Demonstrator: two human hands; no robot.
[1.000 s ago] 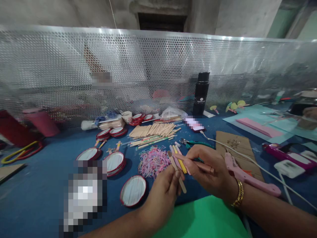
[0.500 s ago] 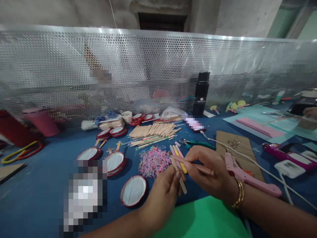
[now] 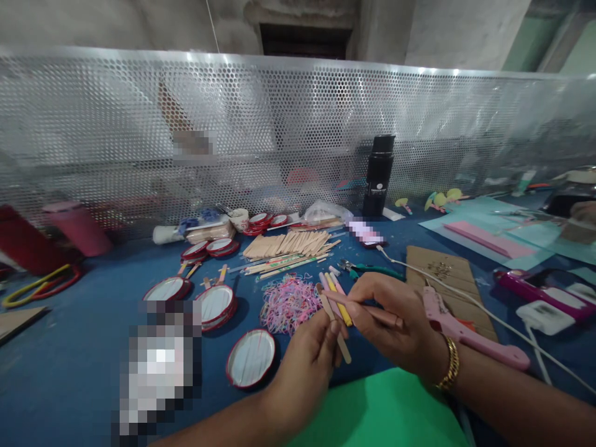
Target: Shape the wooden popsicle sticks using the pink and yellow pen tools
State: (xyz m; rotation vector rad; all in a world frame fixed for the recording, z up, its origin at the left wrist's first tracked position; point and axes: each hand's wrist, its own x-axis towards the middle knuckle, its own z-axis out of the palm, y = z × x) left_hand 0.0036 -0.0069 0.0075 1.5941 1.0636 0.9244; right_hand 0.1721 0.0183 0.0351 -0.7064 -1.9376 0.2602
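Note:
My left hand (image 3: pixel 314 351), low in the middle of the view, pinches a flat wooden stick (image 3: pixel 343 349) that slants down to the right. A brownish-pink marker (image 3: pixel 379 312) is gripped in my right hand (image 3: pixel 398 323), its tip at the upper part of the stick. Just behind the hands lie several pastel and yellow markers (image 3: pixel 343 309). A pile of colourful rubber bands (image 3: pixel 288 304) sits left of them. Under the hands is a green sheet (image 3: pixel 386 413). A round red-rimmed piece (image 3: pixel 251 358) lies left of my left hand.
Wooden sticks (image 3: pixel 293 244) lie behind the bands, near a black bottle (image 3: pixel 379 174). At right are a pink glue gun (image 3: pixel 465 335) on cardboard (image 3: pixel 447 267), a white cable (image 3: pixel 460 295) and teal paper (image 3: pixel 493 214). A perforated metal screen (image 3: pixel 298 99) spans the back.

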